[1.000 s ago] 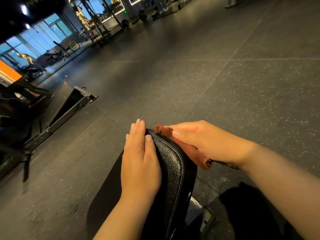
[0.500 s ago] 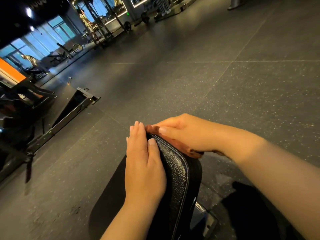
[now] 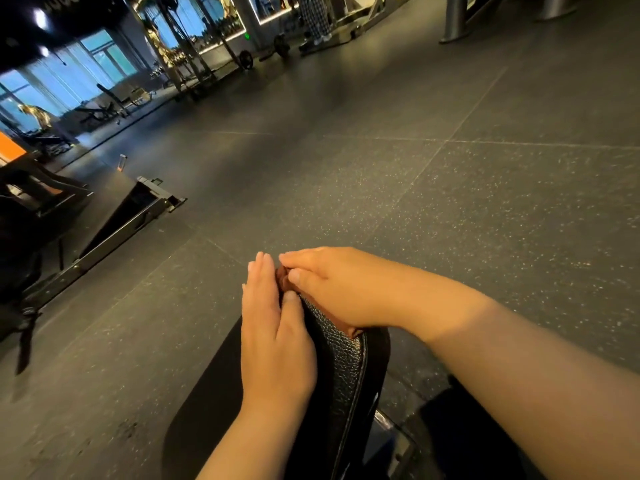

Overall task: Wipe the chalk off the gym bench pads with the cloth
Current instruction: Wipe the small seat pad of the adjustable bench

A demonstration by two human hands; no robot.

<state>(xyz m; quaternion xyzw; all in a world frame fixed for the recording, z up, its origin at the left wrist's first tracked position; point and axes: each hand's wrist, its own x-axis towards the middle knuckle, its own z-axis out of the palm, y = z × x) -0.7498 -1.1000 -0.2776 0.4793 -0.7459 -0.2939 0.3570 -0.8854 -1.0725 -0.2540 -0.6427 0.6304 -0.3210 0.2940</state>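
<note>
With our left hand (image 3: 277, 341) flat, fingers straight, on the pad (image 3: 343, 358), our right hand (image 3: 332, 292) pinches the cloth (image 3: 284, 281); a loose pinch may drop it

Bench pad (image 3: 343, 355): black, pebbled, pale-piped, standing tilted upright, narrow edge facing up. Cloth (image 3: 283, 279): reddish-brown, lying bunched over the pad's top end, mostly hidden.

You are working in dim light. Blue daylight comes from the windows (image 3: 104, 58) far off on your left, and a ceiling lamp (image 3: 40, 17) flares white above them. A warm glow lights your arms (image 3: 519, 375). The bench pad (image 3: 346, 348) glints along its grain. The wide lens bends the floor (image 3: 485, 220) near the edges; distant machines (image 3: 180, 53) blur.
</note>
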